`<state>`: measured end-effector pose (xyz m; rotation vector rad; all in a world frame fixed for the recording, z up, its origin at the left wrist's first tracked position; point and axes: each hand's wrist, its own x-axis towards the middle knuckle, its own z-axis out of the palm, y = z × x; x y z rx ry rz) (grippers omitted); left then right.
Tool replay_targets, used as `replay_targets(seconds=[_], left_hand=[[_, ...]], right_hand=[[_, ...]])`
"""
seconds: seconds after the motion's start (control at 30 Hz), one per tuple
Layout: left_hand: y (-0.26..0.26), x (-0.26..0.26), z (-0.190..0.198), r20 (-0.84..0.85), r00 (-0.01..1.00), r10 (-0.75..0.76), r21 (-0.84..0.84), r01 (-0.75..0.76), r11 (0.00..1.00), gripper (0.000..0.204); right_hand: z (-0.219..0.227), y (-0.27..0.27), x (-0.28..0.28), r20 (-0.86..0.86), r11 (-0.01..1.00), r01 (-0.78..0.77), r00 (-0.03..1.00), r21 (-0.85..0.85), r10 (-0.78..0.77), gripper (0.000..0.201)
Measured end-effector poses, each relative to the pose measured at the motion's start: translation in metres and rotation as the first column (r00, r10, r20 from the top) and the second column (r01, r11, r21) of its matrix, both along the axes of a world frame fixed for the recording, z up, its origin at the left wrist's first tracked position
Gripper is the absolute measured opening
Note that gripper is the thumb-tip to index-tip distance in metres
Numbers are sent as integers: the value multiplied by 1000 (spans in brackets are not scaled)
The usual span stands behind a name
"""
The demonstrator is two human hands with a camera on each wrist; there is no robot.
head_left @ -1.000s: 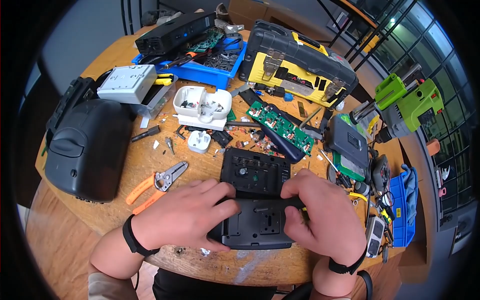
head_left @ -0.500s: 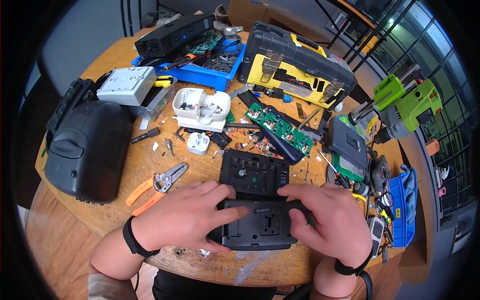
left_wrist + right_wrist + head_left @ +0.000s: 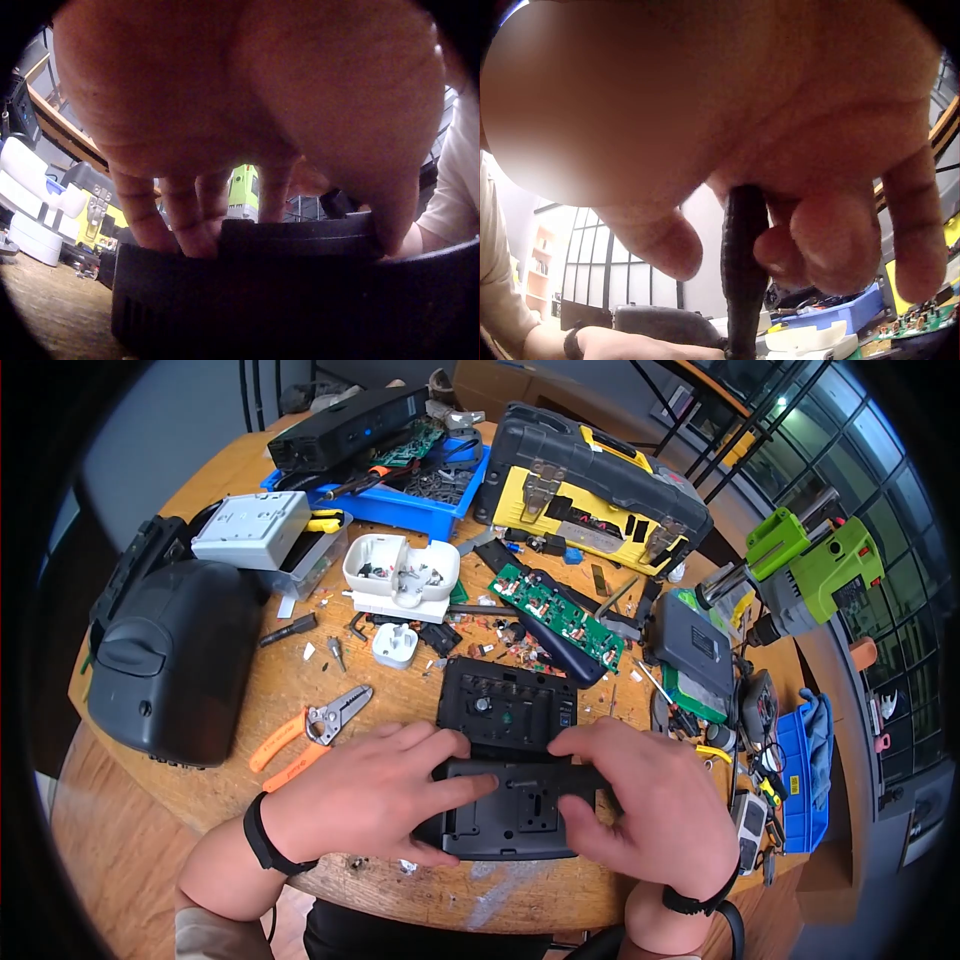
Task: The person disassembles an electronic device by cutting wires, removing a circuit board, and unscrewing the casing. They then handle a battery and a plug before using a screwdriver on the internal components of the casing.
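In the head view, my left hand [image 3: 375, 795] spans the near black casing [image 3: 485, 830], its thumb at the front edge and its fingers over the back edge and top. The left wrist view shows those fingertips on the dark casing [image 3: 300, 292]. My right hand [image 3: 655, 800] is over the casing's right end, with a black handle [image 3: 575, 778] under it. In the right wrist view, fingers curl beside this black handle [image 3: 744, 262], with the thumb apart from it; its lower end is hidden. Behind lies a second black casing [image 3: 500, 705], inner side up.
Orange-handled pliers [image 3: 310, 735] lie left of the casings. Behind are a white tray [image 3: 400, 575], a green circuit board [image 3: 555, 617] and scattered small parts. A black case [image 3: 175, 660] stands at the left, a yellow-black toolbox [image 3: 590, 490] at the back, a green power tool [image 3: 815, 575] at the right.
My right hand has shifted slightly left over the near casing, and its thumb and index finger stand wider apart. The left index finger has stretched out farther over the casing than a second ago.
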<state>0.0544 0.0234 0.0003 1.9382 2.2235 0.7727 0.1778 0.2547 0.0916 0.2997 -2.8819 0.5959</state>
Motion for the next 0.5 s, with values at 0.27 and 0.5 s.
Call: replay_targets(seconds=[0.27,0.5], left_hand=[[0,1,-1,-17,1000,5,-2,-5,1000,71],[0,1,0,-19,1000,4,-10,-4,1000,70]], right_hand=[[4,4,2,24,993,27,999,111,-30,18],[1,2,2,15,1000,-25,1000,-4,26,17]])
